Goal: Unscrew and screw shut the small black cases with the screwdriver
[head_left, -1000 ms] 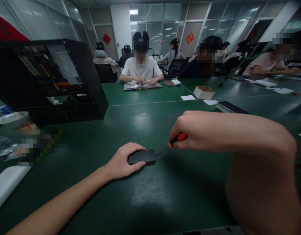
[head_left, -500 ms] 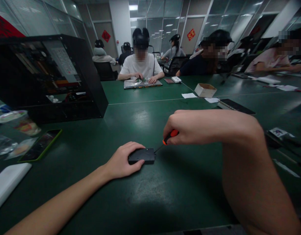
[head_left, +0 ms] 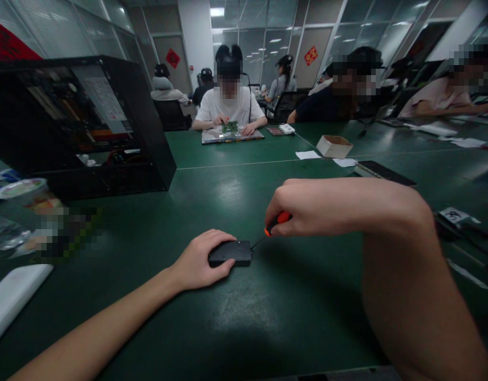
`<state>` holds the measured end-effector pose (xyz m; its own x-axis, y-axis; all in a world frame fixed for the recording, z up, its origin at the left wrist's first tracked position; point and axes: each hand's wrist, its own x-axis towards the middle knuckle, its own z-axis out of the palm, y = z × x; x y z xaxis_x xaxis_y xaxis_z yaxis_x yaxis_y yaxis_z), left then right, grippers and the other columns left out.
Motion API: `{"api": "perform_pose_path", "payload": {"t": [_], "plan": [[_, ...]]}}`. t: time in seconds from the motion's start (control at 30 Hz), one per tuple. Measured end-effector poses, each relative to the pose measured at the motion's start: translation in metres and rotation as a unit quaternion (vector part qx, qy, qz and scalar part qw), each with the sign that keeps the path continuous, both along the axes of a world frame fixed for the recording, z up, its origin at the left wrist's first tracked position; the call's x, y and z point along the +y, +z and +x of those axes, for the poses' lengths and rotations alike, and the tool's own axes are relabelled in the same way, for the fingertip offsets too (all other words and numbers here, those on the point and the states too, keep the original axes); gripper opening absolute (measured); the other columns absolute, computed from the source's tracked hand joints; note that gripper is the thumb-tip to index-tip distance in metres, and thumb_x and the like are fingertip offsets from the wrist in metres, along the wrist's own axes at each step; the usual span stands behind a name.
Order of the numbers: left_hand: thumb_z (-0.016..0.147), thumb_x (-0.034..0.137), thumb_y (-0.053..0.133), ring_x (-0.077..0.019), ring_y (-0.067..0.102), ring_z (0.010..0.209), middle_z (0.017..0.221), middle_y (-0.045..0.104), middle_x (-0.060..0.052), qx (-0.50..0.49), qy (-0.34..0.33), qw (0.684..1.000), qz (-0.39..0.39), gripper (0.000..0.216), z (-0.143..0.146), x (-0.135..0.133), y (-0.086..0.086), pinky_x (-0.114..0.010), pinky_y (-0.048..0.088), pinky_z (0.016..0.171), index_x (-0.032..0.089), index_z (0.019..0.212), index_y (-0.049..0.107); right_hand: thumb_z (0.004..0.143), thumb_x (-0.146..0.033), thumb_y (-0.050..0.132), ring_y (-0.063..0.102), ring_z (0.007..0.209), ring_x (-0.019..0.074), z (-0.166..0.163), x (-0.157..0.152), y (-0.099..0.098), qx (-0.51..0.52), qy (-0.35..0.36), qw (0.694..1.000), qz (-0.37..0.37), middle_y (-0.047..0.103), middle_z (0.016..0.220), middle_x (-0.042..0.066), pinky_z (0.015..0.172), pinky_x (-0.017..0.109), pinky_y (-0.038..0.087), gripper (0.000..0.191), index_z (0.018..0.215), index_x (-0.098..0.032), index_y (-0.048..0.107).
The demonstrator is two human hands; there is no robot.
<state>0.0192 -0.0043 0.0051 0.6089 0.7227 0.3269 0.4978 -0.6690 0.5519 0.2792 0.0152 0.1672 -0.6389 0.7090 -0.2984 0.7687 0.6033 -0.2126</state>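
Observation:
My left hand [head_left: 202, 260] grips a small black rectangular case [head_left: 238, 253] and holds it down on the green table [head_left: 244, 317]. Its fingers lie along the far side and the thumb presses the near side. In my right hand [head_left: 294, 206] is a screwdriver [head_left: 282, 217] with a red and black handle, held low and slanted. The thin shaft reaches down to the right end of the case, where its tip meets a small dark part. Exactly how the tip sits there is too small to make out.
An open black computer case [head_left: 148, 132] stands at the left. Nearer are a plastic cup [head_left: 25, 193] and a white object [head_left: 17, 296]. Farther off lie a small box [head_left: 334, 146] and a black notebook [head_left: 382, 172]. A person [head_left: 229, 106] across the table handles a green circuit board [head_left: 230, 127].
My hands, the case and the screwdriver stay almost as they were. Across the table, the person's green circuit board is now raised and tilted into view.

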Motion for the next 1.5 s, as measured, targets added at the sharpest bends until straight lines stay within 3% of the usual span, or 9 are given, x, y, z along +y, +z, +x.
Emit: {"api": "perform_pose_path", "payload": {"t": [0.57, 0.73, 0.9, 1.07, 1.27, 1.37, 1.5], "plan": [[0.088, 0.035, 0.072, -0.026, 0.068, 0.107, 0.118, 0.071, -0.009, -0.001, 0.002, 1.0, -0.026, 0.036, 0.001, 0.001, -0.002, -0.04, 0.052, 0.098, 0.02, 0.12, 0.065, 0.088, -0.029, 0.061, 0.069, 0.073, 0.0167, 0.0, 0.001, 0.002, 0.0, 0.014, 1.0, -0.01, 0.079, 0.091, 0.002, 0.06, 0.024, 0.042, 0.025, 0.101, -0.024, 0.081], [0.087, 0.037, 0.074, -0.0248, 0.068, 0.106, 0.117, 0.071, -0.007, -0.008, 0.007, 0.999, -0.04, 0.037, 0.002, 0.002, -0.005, -0.037, 0.052, 0.096, 0.022, 0.12, 0.065, 0.084, -0.023, 0.066, 0.071, 0.08, 0.0164, 0.006, 0.015, -0.003, 0.014, 0.05, 0.998, -0.021, 0.079, 0.096, -0.001, 0.066, 0.023, 0.046, 0.025, 0.103, -0.025, 0.081], [0.085, 0.036, 0.077, -0.0242, 0.068, 0.104, 0.115, 0.071, -0.006, -0.023, 0.018, 0.998, -0.058, 0.038, 0.005, 0.001, -0.007, -0.037, 0.051, 0.095, 0.021, 0.118, 0.066, 0.086, -0.026, 0.066, 0.072, 0.086, 0.019, 0.013, 0.013, -0.012, 0.021, 0.033, 0.999, -0.026, 0.079, 0.101, 0.002, 0.069, 0.024, 0.049, 0.025, 0.107, -0.023, 0.081], [0.084, 0.034, 0.078, -0.0243, 0.068, 0.102, 0.113, 0.071, -0.006, -0.021, 0.026, 0.998, -0.062, 0.038, 0.008, 0.0, -0.005, -0.037, 0.051, 0.093, 0.021, 0.117, 0.066, 0.092, -0.034, 0.061, 0.072, 0.086, 0.0193, 0.036, 0.0, -0.037, 0.104, -0.008, 0.992, -0.077, 0.079, 0.101, 0.001, 0.073, 0.027, 0.052, 0.027, 0.109, -0.024, 0.08], [0.084, 0.037, 0.078, -0.0246, 0.068, 0.099, 0.11, 0.072, -0.006, -0.015, 0.034, 0.997, -0.063, 0.038, 0.007, 0.001, -0.004, -0.037, 0.051, 0.09, 0.021, 0.116, 0.067, 0.098, -0.047, 0.055, 0.071, 0.096, 0.0219, 0.066, -0.018, -0.095, 0.223, -0.061, 0.965, -0.122, 0.077, 0.112, 0.003, 0.081, 0.03, 0.053, 0.038, 0.119, -0.023, 0.076], [0.084, 0.037, 0.078, -0.0244, 0.068, 0.098, 0.109, 0.072, -0.006, -0.018, 0.034, 0.997, -0.066, 0.038, 0.007, 0.002, -0.005, -0.036, 0.05, 0.089, 0.021, 0.116, 0.068, 0.1, -0.044, 0.053, 0.069, 0.091, 0.0205, 0.062, -0.031, -0.114, 0.24, -0.056, 0.967, -0.061, 0.076, 0.108, 0.005, 0.079, 0.03, 0.051, 0.035, 0.118, -0.023, 0.075], [0.084, 0.037, 0.078, -0.0239, 0.068, 0.097, 0.108, 0.072, -0.006, -0.019, 0.025, 0.997, -0.067, 0.038, 0.009, 0.001, -0.007, -0.035, 0.05, 0.088, 0.02, 0.116, 0.067, 0.103, -0.032, 0.049, 0.064, 0.073, 0.0174, 0.036, -0.047, -0.115, 0.158, 0.02, 0.984, 0.083, 0.072, 0.089, 0.005, 0.065, 0.029, 0.043, 0.028, 0.114, -0.023, 0.072]]}}
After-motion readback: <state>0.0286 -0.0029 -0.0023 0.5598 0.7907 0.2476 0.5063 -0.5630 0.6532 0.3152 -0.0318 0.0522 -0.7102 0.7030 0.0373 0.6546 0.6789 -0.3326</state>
